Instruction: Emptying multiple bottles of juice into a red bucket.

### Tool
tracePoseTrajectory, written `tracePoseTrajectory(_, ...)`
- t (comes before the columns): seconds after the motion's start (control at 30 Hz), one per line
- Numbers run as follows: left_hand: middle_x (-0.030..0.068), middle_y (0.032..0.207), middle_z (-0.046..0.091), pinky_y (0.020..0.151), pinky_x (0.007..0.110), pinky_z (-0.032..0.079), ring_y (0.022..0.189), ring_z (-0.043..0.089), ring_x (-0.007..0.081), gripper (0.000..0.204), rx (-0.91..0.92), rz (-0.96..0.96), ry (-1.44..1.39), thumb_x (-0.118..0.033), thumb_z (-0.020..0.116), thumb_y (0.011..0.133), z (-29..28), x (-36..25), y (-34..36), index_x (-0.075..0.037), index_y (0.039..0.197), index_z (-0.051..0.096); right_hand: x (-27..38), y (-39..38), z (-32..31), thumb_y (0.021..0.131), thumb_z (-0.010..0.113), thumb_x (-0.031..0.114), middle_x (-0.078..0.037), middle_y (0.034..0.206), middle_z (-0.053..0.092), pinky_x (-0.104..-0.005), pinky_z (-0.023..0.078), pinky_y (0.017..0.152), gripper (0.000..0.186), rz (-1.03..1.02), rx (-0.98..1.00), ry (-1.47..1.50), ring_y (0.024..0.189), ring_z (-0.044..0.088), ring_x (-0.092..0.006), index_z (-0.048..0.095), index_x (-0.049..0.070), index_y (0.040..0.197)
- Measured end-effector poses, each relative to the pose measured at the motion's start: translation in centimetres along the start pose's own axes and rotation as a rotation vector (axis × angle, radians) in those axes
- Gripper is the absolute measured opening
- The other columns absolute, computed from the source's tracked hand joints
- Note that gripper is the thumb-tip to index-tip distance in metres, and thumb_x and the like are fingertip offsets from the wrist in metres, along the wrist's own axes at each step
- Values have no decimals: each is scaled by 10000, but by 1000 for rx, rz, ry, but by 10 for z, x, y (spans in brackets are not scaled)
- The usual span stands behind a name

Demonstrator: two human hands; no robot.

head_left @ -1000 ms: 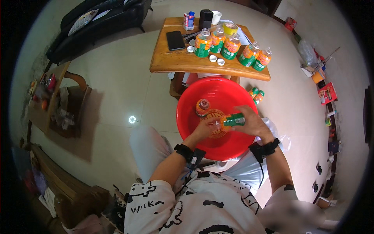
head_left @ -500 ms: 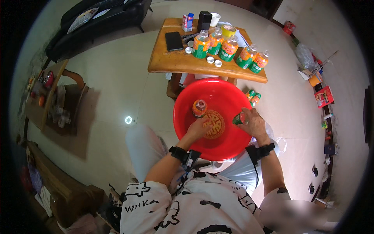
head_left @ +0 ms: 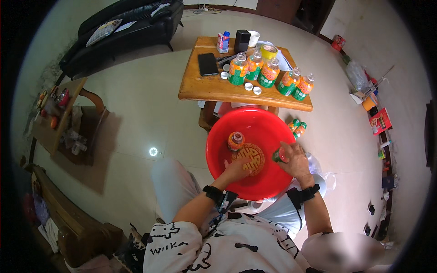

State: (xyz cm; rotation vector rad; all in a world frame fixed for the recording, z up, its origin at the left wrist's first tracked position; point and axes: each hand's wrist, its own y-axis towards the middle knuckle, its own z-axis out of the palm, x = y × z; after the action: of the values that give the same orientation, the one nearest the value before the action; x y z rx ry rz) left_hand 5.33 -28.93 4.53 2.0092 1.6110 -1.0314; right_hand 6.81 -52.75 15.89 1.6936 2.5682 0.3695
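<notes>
A red plastic basin [head_left: 218, 170] with a gold pattern on its floor rests at my lap, between my knees. My right hand [head_left: 296, 160] is wrapped round a small bottle [head_left: 276, 156], held tilted over the basin's right side; its green end shows and the rest is covered by my fingers. Low inside the basin, my left hand [head_left: 237, 169] has its fingers apart and holds nothing that I can see. Just beyond it, an uncapped orange bottle [head_left: 236, 141] stands in the basin.
Beyond the basin is a wooden table [head_left: 195, 91] with several uncapped orange-and-green bottles [head_left: 238, 70], white caps [head_left: 248, 86], a phone [head_left: 208, 64], yellow tape [head_left: 268, 51] and a carton [head_left: 223, 43]. More bottles [head_left: 299, 128] lie on the floor right of the basin.
The whole view has shifted, so the table and basin sit lower in the picture. My left hand's fingers have spread a little; my right hand still holds its bottle.
</notes>
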Motion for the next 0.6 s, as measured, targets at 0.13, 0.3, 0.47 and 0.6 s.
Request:
tracePoseTrajectory(0.13,161,1222,579,921,350,470,1094,587,294,463,69,35,-201,-250,679,825,-4,3,-1,-124,1254,558,6,1,2,662,787,247,-189,1135,545,-450,499,868,710,322,-35,587,1035,570,-378,494,140,1300)
tracePoseTrajectory(0.3,178,1090,633,848,365,494,1002,625,295,441,147,-71,-237,-277,672,832,-10,-1,0,-115,1232,585,5,-3,7,668,785,239,-170,1149,529,-452,494,868,698,66,-53,141,1054,556,-370,486,141,1292)
tracePoseTrajectory(0.47,198,1099,633,885,386,483,1026,621,322,470,179,-28,-239,-281,648,819,-15,-9,0,-79,1237,574,5,1,5,672,775,252,-151,1158,514,-481,459,905,688,164,62,298,1078,532,-369,483,150,1286)
tracePoseTrajectory(0.6,183,1106,637,869,383,490,1015,627,316,469,218,-46,-179,-296,656,817,-11,-5,-4,-94,1234,579,8,-9,8,659,776,248,-148,1167,504,-505,430,931,688,83,2,132,1076,536,-371,480,177,1275)
